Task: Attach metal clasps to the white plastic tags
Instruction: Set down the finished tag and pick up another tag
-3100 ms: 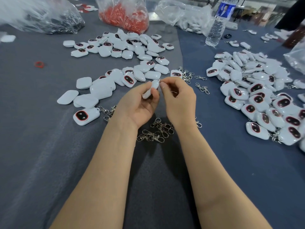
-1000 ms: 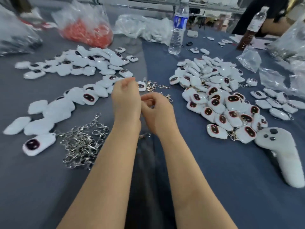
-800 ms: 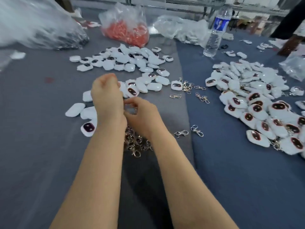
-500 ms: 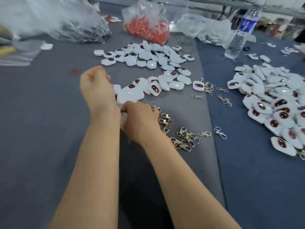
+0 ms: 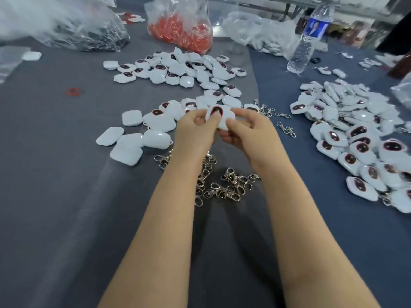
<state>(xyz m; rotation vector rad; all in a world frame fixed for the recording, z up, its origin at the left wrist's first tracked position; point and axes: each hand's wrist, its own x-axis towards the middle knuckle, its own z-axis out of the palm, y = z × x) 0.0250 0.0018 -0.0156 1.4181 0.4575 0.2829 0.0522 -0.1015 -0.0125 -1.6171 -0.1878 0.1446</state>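
Both hands meet above the grey cloth and hold one white plastic tag with a dark oval window facing up. My left hand grips its left side, thumb on the window. My right hand pinches its right edge. Whether a clasp is on this tag is hidden by the fingers. A heap of loose metal clasps lies under my wrists. Loose white tags are scattered ahead and to the left. A large pile of tags with clasps fills the right side.
Plastic bags stand at the back: one with dark parts, one with red parts, one with white parts. A water bottle stands at the back right. A few single clasps lie between the piles.
My hands rose from the clasp heap at the left and came to the middle. They now hold a white tag between them, window up.
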